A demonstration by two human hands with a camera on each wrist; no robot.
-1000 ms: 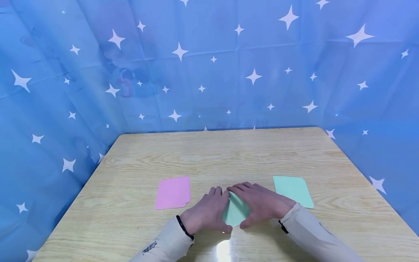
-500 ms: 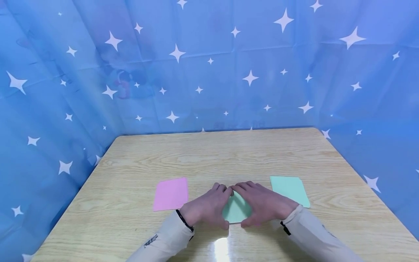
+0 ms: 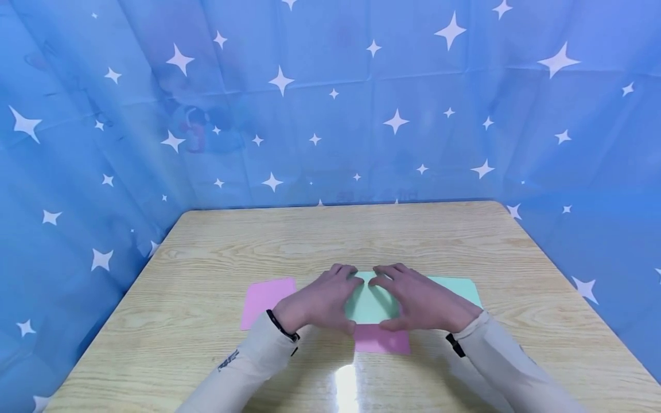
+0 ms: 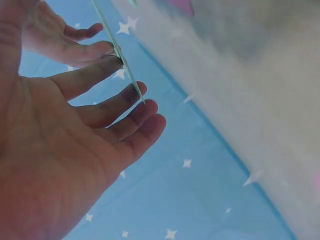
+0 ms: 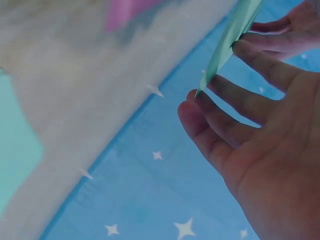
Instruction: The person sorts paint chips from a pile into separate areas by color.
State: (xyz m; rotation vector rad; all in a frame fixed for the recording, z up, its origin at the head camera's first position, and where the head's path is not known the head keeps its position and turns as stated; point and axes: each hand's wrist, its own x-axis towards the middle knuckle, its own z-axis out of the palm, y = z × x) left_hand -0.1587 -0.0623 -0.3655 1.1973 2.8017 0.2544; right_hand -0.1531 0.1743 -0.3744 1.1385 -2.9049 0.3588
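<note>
At lower centre we find the left hand and right hand, fingers spread and half bent, gripping a raised green sheet between them. Below it in the frame we note a pink sheet. The hands partly cover a pink square at lower left and a green square at lower right

Mint sheets; pink sheets; white-starred blue curtain; tan wood-grained table.

Blue starry curtain behind wood-grain table.
</note>
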